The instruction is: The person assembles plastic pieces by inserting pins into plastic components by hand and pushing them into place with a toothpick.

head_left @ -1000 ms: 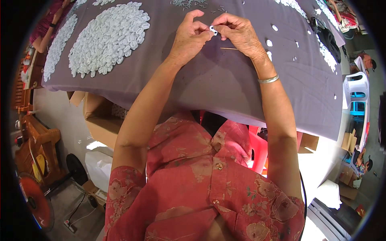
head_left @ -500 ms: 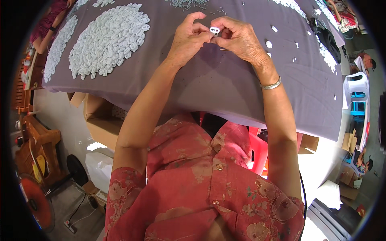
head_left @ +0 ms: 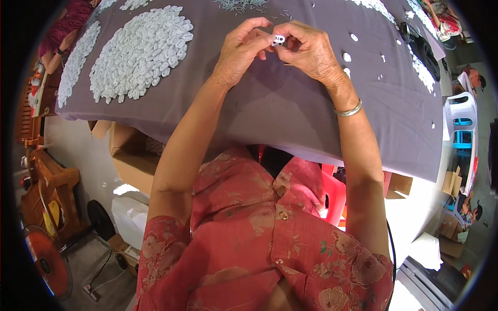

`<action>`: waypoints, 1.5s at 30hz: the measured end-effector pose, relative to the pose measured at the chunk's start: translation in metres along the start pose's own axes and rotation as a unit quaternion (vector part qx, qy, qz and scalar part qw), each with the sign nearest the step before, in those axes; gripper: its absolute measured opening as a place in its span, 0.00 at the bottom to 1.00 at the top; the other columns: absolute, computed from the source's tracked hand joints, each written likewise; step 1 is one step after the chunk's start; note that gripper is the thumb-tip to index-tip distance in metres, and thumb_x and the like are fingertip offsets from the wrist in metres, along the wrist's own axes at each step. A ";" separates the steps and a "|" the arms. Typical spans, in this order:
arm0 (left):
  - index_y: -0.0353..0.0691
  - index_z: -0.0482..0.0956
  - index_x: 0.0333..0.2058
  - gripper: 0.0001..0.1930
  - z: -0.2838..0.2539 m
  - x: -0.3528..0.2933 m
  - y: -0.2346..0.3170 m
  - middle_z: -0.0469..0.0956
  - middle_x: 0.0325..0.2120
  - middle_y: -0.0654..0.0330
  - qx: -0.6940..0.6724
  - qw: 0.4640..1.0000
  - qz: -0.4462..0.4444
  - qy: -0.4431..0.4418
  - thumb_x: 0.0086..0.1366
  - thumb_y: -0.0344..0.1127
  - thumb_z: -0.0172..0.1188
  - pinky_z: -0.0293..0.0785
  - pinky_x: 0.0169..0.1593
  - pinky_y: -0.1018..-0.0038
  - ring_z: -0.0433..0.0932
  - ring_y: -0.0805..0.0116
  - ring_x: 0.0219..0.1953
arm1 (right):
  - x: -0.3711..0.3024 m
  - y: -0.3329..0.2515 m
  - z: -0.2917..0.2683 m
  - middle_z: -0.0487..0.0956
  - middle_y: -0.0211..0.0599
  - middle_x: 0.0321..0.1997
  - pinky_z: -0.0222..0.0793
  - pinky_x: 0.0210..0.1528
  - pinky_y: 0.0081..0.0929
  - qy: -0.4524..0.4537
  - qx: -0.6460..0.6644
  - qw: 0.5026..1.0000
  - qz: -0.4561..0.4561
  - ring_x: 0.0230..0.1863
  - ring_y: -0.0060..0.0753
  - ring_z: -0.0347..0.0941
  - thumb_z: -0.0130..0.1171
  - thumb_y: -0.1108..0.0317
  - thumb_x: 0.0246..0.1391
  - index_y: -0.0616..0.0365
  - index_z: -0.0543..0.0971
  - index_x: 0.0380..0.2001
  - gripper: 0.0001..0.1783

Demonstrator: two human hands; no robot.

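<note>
Above the table's middle, a small white two-hole plastic piece (head_left: 279, 40) is held up between my two hands, its dark holes showing. My right hand (head_left: 309, 51) pinches it from the right with thumb and forefinger, the other fingers curled in. From the left, the fingertips of my left hand (head_left: 243, 54) close on its edge. Part of the piece is hidden behind the fingers. Beyond my hands lies a heap of thin grey rod-like bits (head_left: 241, 5), too small to make out exactly. A large pile of white oval plastic pieces (head_left: 142, 54) spreads to the left.
A grey-purple cloth (head_left: 290, 114) covers the table. Loose white pieces (head_left: 346, 57) are scattered to the right, with more piles at both sides. Another person's hand (head_left: 67, 41) is at the far left. An open cardboard box (head_left: 132, 166) stands below the table's left edge.
The white piece has turned and tilted slightly between my fingers. My left hand has shifted a little to the left, its fingers regripping. My right hand has barely moved.
</note>
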State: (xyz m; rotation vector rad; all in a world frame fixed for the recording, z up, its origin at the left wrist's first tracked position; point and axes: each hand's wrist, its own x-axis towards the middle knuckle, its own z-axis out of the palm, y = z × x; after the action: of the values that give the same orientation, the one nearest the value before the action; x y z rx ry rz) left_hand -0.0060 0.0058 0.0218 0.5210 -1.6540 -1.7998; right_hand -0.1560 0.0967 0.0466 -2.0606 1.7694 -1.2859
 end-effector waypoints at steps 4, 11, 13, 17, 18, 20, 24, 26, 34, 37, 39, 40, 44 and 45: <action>0.37 0.73 0.45 0.16 0.001 0.003 -0.005 0.77 0.27 0.65 -0.001 1.000 0.022 0.005 0.59 0.32 0.61 0.67 0.31 0.80 0.69 0.78 0.26 | 0.000 0.003 0.002 0.75 0.28 0.27 0.70 0.26 0.18 0.012 -0.006 1.000 -0.024 0.22 0.20 0.70 0.63 0.77 0.41 0.58 0.78 0.35 0.13; 0.37 0.77 0.41 0.11 0.004 0.001 -0.012 0.78 0.28 0.65 0.037 0.998 0.030 0.047 0.59 0.31 0.60 0.69 0.31 0.81 0.71 0.80 0.29 | -0.001 0.004 0.011 0.74 0.31 0.26 0.69 0.25 0.20 0.025 -0.038 0.998 -0.039 0.21 0.22 0.70 0.63 0.76 0.41 0.57 0.78 0.35 0.14; 0.36 0.77 0.40 0.10 0.008 0.000 -0.012 0.78 0.27 0.64 0.026 0.997 0.053 0.057 0.60 0.30 0.60 0.69 0.31 0.82 0.73 0.80 0.29 | -0.001 0.005 0.011 0.74 0.31 0.27 0.69 0.25 0.21 0.020 -0.044 0.998 -0.034 0.21 0.23 0.70 0.62 0.76 0.41 0.57 0.77 0.36 0.14; 0.36 0.77 0.40 0.10 0.007 0.000 -0.013 0.78 0.27 0.64 0.029 0.997 0.041 0.060 0.60 0.29 0.59 0.69 0.31 0.82 0.74 0.79 0.29 | -0.002 0.004 0.013 0.75 0.33 0.30 0.70 0.25 0.23 0.023 -0.065 0.996 -0.050 0.22 0.25 0.70 0.64 0.74 0.43 0.59 0.76 0.38 0.15; 0.36 0.77 0.41 0.10 0.007 0.000 -0.014 0.78 0.27 0.64 0.022 0.997 0.047 0.060 0.60 0.29 0.59 0.69 0.30 0.82 0.74 0.79 0.28 | -0.003 0.005 0.013 0.75 0.33 0.30 0.70 0.25 0.23 0.023 -0.065 0.996 -0.050 0.22 0.25 0.70 0.64 0.74 0.43 0.59 0.76 0.38 0.15; 0.35 0.77 0.41 0.10 0.007 0.001 -0.015 0.78 0.27 0.63 0.015 0.997 0.054 0.059 0.60 0.29 0.59 0.69 0.30 0.83 0.74 0.79 0.28 | -0.003 0.007 0.013 0.76 0.34 0.32 0.71 0.27 0.24 0.009 -0.111 0.992 -0.058 0.22 0.28 0.71 0.65 0.72 0.43 0.60 0.76 0.38 0.16; 0.35 0.76 0.42 0.12 0.004 0.001 -0.015 0.77 0.27 0.63 0.027 0.998 0.044 0.046 0.59 0.28 0.59 0.69 0.30 0.82 0.74 0.79 0.28 | -0.004 0.009 0.011 0.75 0.36 0.32 0.72 0.29 0.28 -0.003 -0.130 0.989 -0.066 0.25 0.34 0.73 0.64 0.68 0.46 0.60 0.75 0.38 0.16; 0.35 0.76 0.43 0.12 0.004 0.001 -0.014 0.77 0.27 0.64 0.022 0.998 0.045 0.042 0.59 0.28 0.59 0.68 0.30 0.82 0.74 0.79 0.28 | -0.006 0.011 0.012 0.74 0.37 0.31 0.72 0.30 0.32 -0.028 -0.183 0.980 -0.078 0.30 0.41 0.74 0.62 0.65 0.49 0.59 0.73 0.38 0.15; 0.41 0.76 0.46 0.14 0.005 -0.003 -0.007 0.73 0.27 0.69 0.041 0.999 0.020 0.007 0.62 0.29 0.54 0.64 0.35 0.81 0.65 0.79 0.28 | -0.010 0.018 0.015 0.76 0.40 0.29 0.71 0.29 0.39 -0.070 -0.211 0.973 -0.064 0.31 0.47 0.75 0.57 0.58 0.53 0.60 0.70 0.29 0.15; 0.41 0.76 0.47 0.14 0.005 -0.004 -0.004 0.73 0.27 0.69 0.031 0.999 0.013 -0.006 0.62 0.29 0.53 0.64 0.36 0.81 0.65 0.79 0.29 | -0.010 0.016 0.015 0.77 0.41 0.26 0.72 0.28 0.38 -0.079 -0.217 0.971 -0.064 0.28 0.46 0.76 0.58 0.57 0.53 0.61 0.70 0.25 0.17; 0.42 0.76 0.48 0.14 0.005 -0.005 -0.004 0.73 0.27 0.69 0.032 0.999 0.011 -0.010 0.62 0.29 0.52 0.65 0.36 0.81 0.66 0.79 0.29 | -0.010 0.017 0.015 0.77 0.41 0.24 0.72 0.27 0.39 -0.083 -0.212 0.972 -0.059 0.27 0.47 0.76 0.58 0.57 0.53 0.61 0.69 0.24 0.18; 0.42 0.75 0.48 0.15 0.005 -0.005 -0.004 0.73 0.28 0.69 0.032 0.999 0.010 -0.014 0.62 0.29 0.52 0.65 0.36 0.80 0.66 0.79 0.30 | -0.010 0.018 0.015 0.77 0.42 0.23 0.72 0.26 0.38 -0.076 -0.208 0.972 -0.073 0.26 0.47 0.76 0.58 0.56 0.53 0.61 0.69 0.24 0.18; 0.42 0.74 0.50 0.16 0.006 -0.005 -0.006 0.73 0.28 0.69 0.017 1.000 0.020 -0.017 0.62 0.28 0.51 0.67 0.37 0.79 0.67 0.79 0.31 | -0.011 0.023 0.016 0.76 0.44 0.20 0.72 0.24 0.38 -0.074 -0.212 0.970 -0.088 0.24 0.48 0.75 0.57 0.56 0.53 0.61 0.69 0.23 0.19; 0.42 0.73 0.50 0.17 0.007 -0.005 -0.004 0.73 0.28 0.69 0.023 1.000 0.015 -0.010 0.62 0.28 0.51 0.67 0.37 0.79 0.68 0.79 0.31 | -0.011 0.023 0.017 0.76 0.44 0.20 0.72 0.24 0.38 -0.074 -0.212 0.970 -0.087 0.24 0.48 0.75 0.57 0.56 0.53 0.61 0.69 0.23 0.19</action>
State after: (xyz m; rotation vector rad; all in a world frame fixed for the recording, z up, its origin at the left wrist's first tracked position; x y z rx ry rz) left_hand -0.0073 0.0144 0.0176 0.4975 -1.7102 -1.7551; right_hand -0.1616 0.0925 0.0167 -2.5095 1.9647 -0.8084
